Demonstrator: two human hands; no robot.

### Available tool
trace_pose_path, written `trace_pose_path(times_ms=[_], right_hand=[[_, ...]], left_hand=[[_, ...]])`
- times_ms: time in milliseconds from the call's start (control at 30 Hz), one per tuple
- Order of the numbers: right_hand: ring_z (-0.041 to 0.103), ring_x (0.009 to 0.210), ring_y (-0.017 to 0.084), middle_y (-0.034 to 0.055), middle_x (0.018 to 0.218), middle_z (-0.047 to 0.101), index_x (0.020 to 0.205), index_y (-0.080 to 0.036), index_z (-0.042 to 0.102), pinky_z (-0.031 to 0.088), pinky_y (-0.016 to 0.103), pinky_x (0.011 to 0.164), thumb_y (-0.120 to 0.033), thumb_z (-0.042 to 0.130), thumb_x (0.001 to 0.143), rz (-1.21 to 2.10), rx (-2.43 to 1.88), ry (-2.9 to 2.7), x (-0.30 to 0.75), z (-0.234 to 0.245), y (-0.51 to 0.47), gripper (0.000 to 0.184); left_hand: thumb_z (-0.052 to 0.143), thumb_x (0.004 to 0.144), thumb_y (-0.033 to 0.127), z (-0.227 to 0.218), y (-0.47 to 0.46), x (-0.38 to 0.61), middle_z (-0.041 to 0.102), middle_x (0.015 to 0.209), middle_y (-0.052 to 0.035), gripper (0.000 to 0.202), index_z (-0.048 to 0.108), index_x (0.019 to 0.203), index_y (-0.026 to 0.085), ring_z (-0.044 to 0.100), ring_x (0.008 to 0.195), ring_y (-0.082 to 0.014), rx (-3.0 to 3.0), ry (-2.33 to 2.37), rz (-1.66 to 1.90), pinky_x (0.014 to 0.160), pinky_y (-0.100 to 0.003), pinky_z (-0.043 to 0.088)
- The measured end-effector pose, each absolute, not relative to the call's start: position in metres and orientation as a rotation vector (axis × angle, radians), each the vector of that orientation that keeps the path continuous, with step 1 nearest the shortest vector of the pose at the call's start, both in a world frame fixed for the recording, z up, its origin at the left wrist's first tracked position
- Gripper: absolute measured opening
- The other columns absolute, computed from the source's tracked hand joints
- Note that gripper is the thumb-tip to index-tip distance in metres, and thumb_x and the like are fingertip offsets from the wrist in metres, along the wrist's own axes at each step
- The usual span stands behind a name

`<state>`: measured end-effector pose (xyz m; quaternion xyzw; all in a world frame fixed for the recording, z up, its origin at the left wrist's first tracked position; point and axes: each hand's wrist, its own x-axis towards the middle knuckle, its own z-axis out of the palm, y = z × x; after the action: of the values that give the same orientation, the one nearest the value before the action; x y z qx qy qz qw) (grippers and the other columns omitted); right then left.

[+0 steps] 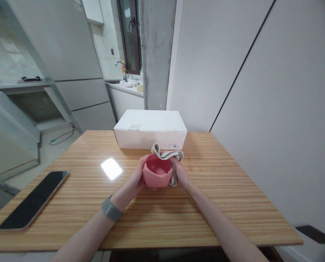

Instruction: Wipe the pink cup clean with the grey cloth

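"Grip status?"

"Left hand [133, 174] cups the pink bowl [157, 178]; right hand [181, 173] closes a cloth [166, 154] against its side."

"Location?"

"Middle of the tabletop [222, 196], just before the white box [150, 129]."

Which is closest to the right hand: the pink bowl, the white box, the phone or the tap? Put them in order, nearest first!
1. Pink bowl: touching the right hand, on its left.
2. White box: just ahead, on the table.
3. Phone: far left on the table.
4. Tap: farthest, beyond the box.
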<state>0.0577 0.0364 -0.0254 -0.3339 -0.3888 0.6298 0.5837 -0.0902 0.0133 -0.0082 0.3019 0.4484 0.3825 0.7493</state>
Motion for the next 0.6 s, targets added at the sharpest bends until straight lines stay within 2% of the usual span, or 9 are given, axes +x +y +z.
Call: trace_pose_path(times_ms=[67, 167, 233, 300, 400, 500, 600], right_hand=[[0.058, 0.108, 0.022, 0.0009, 0.098, 0.07, 0.088, -0.023, 0.067, 0.044, 0.031, 0.094, -0.046, 0.063, 0.071, 1.397, -0.785, -0.889, 0.049, -0.029, 0.032, 0.029], [0.055, 0.111, 0.02, 0.0013, 0.106, 0.067, 0.092, -0.023, 0.064, 0.039, 0.031, 0.098, -0.044, 0.059, 0.075, 1.158, -0.817, -0.838, 0.038, -0.032, 0.02, 0.028], [0.057, 0.107, 0.019, 0.0011, 0.106, 0.067, 0.093, -0.023, 0.064, 0.039, 0.031, 0.098, -0.041, 0.057, 0.077, 1.012, -0.83, -0.821, 0.035, -0.032, 0.015, 0.025], [0.058, 0.103, 0.018, -0.0008, 0.101, 0.068, 0.091, -0.023, 0.064, 0.039, 0.028, 0.097, -0.039, 0.058, 0.077, 1.031, -0.823, -0.823, 0.039, -0.028, 0.016, 0.022], [0.061, 0.098, 0.019, -0.0029, 0.088, 0.07, 0.086, -0.023, 0.065, 0.044, 0.027, 0.089, -0.039, 0.06, 0.072, 1.348, -0.796, -0.814, 0.055, -0.02, 0.028, 0.022], [0.065, 0.088, 0.022, -0.0013, 0.077, 0.071, 0.083, -0.021, 0.066, 0.048, 0.03, 0.079, -0.037, 0.059, 0.068, 1.523, -0.8, -0.824, 0.076, -0.013, 0.04, 0.023], [0.067, 0.081, 0.023, -0.0001, 0.071, 0.071, 0.08, -0.019, 0.067, 0.049, 0.03, 0.075, -0.031, 0.062, 0.066, 1.64, -0.822, -0.862, 0.089, -0.01, 0.044, 0.019]], left_hand=[[0.038, 0.084, 0.062, -0.011, 0.012, -0.085, 0.072, 0.095, -0.0097, 0.059, 0.059, 0.12, 0.019, 0.066, 0.06, -0.021, 0.66, 0.995, 0.941, 0.044, -0.031, 0.053], [0.043, 0.087, 0.054, -0.016, 0.008, -0.076, 0.068, 0.112, -0.0091, 0.052, 0.054, 0.126, 0.022, 0.067, 0.082, -0.0222, 0.672, 0.984, 1.16, 0.059, -0.029, 0.055], [0.047, 0.087, 0.05, -0.018, 0.006, -0.073, 0.065, 0.118, -0.0076, 0.05, 0.053, 0.128, 0.023, 0.064, 0.096, -0.0224, 0.704, 0.912, 1.215, 0.068, -0.028, 0.054], [0.048, 0.087, 0.05, -0.016, 0.006, -0.076, 0.063, 0.121, -0.0059, 0.05, 0.051, 0.13, 0.024, 0.062, 0.103, -0.0219, 0.743, 0.825, 1.192, 0.075, -0.026, 0.052], [0.04, 0.088, 0.055, -0.013, 0.01, -0.085, 0.067, 0.113, -0.0084, 0.056, 0.054, 0.127, 0.018, 0.063, 0.098, -0.0215, 0.749, 0.745, 1.073, 0.072, -0.025, 0.052], [0.033, 0.087, 0.061, -0.014, 0.013, -0.093, 0.071, 0.094, -0.0146, 0.067, 0.059, 0.119, 0.008, 0.067, 0.079, -0.0237, 0.725, 0.68, 0.807, 0.062, -0.031, 0.054], [0.04, 0.086, 0.057, -0.019, 0.013, -0.093, 0.072, 0.091, -0.0134, 0.06, 0.058, 0.119, 0.01, 0.066, 0.069, -0.0213, 0.688, 0.642, 0.646, 0.059, -0.034, 0.056]])
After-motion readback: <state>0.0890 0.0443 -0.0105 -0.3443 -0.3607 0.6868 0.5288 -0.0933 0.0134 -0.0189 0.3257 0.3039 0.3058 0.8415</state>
